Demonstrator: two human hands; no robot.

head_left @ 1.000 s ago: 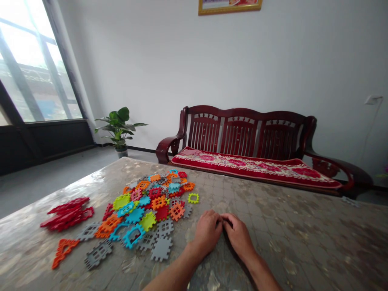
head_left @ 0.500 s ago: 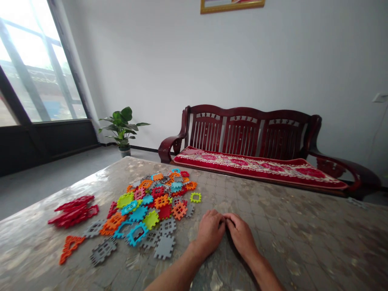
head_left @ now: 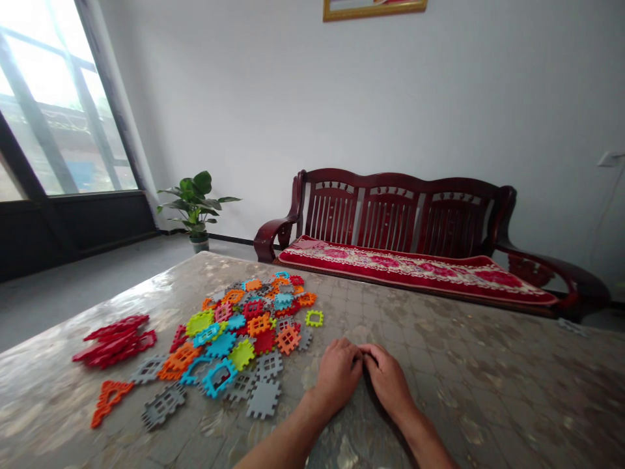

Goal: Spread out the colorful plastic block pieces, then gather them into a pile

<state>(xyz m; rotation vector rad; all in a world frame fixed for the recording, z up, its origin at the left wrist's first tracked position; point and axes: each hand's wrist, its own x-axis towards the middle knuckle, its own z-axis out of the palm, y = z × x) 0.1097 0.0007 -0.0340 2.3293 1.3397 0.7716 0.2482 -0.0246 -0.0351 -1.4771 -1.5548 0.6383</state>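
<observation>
My left hand (head_left: 338, 376) and my right hand (head_left: 388, 379) rest side by side on the table, fingers curled and fingertips meeting. Neither holds anything that I can see. To their left lies a heap of colourful plastic interlocking tiles (head_left: 244, 332), overlapping in orange, blue, green, red and grey. A grey tile (head_left: 263, 398) is the piece nearest my left hand, a short way off. Farther left lie red plastic frame pieces (head_left: 114, 341) and an orange triangular frame (head_left: 110, 400).
The table has a glossy, patterned transparent cover (head_left: 463, 384). Beyond its far edge stands a dark red wooden sofa (head_left: 400, 218) with a floral red cushion (head_left: 415, 270). A potted plant (head_left: 193, 205) stands on the floor by a large window (head_left: 63, 98).
The view has shifted slightly, moving the room and tiles a little in the picture. My hands have stayed in place, and no tile has visibly been moved.
</observation>
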